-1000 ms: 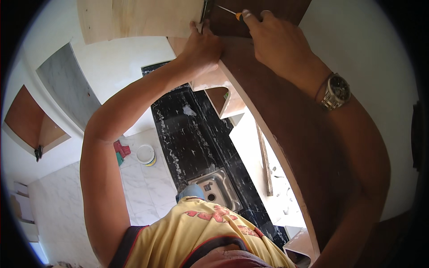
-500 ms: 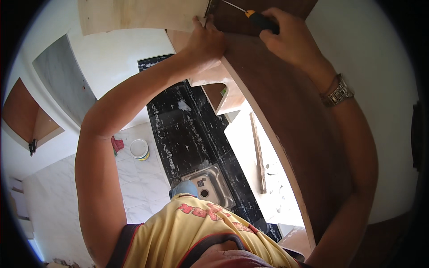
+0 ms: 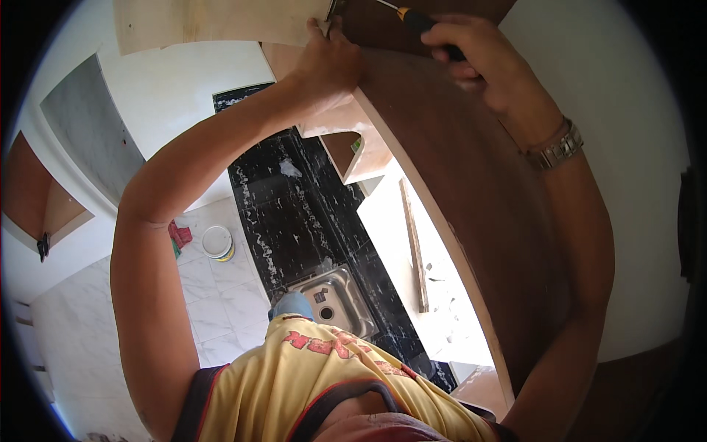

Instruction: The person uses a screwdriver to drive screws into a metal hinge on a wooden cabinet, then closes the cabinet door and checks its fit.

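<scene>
While the left hand's (image 3: 331,65) hold is unclear, the right hand (image 3: 480,50) clasps a screwdriver (image 3: 417,22) pointing diagonally up-left.

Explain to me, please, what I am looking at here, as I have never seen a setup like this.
There is no machine: these are a person's own bare hands. Every picture comes from one wide fisheye camera worn on the head, looking down, so straight edges bend near the rim. The right hand holds a screwdriver with a black and yellow handle; its tip is out of view. The left hand has its fingers at the corner of a pale wooden panel. Lower down, a black counter holds a steel sink and a small whitish patch I cannot identify. A white bucket stands on the floor.
</scene>
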The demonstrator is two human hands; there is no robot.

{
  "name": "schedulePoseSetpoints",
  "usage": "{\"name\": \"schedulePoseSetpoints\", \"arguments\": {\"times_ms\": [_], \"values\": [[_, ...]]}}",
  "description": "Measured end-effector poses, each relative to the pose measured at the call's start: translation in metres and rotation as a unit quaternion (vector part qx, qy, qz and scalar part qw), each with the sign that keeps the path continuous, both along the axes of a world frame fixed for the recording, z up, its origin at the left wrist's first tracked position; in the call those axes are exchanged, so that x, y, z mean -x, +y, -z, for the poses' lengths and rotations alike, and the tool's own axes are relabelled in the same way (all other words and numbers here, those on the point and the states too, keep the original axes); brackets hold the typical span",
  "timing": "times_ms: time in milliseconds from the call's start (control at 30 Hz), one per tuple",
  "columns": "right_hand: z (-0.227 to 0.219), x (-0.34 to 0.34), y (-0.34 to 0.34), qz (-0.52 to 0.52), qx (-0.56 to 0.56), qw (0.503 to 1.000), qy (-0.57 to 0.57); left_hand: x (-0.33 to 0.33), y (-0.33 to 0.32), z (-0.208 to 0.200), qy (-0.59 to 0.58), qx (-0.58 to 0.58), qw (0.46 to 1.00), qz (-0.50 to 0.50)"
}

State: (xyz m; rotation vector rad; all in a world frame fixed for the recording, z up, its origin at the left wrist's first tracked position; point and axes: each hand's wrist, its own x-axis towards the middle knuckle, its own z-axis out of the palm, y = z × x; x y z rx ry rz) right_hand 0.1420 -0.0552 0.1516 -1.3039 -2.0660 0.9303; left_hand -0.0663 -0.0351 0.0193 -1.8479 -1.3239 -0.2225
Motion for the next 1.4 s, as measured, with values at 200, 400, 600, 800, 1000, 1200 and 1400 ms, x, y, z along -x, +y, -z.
{"name": "schedulePoseSetpoints", "arguments": {"times_ms": [200, 400, 600, 800, 1000, 1200, 1400], "values": [[-0.002, 0.027, -0.05, -0.022, -0.558, 0.739, -0.376, 0.008, -0.001, 0.0, -0.02, 0.006, 1.0, 0.003], [0.029, 0.028, -0.022, -0.049, -0.699, 0.634, -0.327, 0.002, 0.002, -0.002, -0.014, -0.012, 1.0, 0.01], [0.026, 0.028, -0.045, -0.068, -0.548, 0.824, -0.127, -0.009, 0.015, -0.002, -0.083, 0.113, 0.99, -0.011], [-0.008, 0.012, -0.046, -0.078, -0.581, 0.691, -0.422, 0.003, 0.008, 0.003, -0.003, 0.055, 0.994, -0.092], [0.019, 0.006, -0.037, -0.024, -0.541, 0.785, -0.299, -0.018, -0.014, -0.01, -0.067, 0.087, 0.993, -0.045], [0.031, 0.002, -0.014, 0.009, -0.467, 0.876, -0.121, 0.02, 0.028, 0.038, -0.022, -0.107, 0.991, 0.083], [0.004, 0.02, -0.057, 0.009, -0.591, 0.66, -0.464, 0.004, 0.007, 0.009, -0.004, 0.014, 1.0, -0.014]]}}
